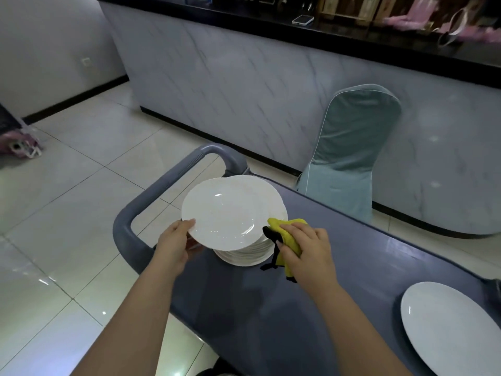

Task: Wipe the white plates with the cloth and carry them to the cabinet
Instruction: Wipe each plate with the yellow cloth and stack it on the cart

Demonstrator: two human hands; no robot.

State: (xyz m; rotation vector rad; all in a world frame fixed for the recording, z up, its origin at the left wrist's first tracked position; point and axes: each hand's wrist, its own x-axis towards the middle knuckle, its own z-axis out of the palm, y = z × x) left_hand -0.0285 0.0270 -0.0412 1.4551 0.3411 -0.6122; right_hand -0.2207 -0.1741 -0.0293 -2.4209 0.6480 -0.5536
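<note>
Left hand point(173, 242) fingers clamp rim of glossy round white plate point(225, 213), tilted over stack point(244, 257) near cart point(352, 253) handle end; right hand point(306, 245) fingers grip soft yellow cloth point(275, 224) against it.

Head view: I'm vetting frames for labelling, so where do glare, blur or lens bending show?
In the head view, glare streaks sit on the top plate and reflections on the floor tiles; the pink items at upper right are smeared; the counter edge bows slightly from the wide lens; lighting is dim.
</note>
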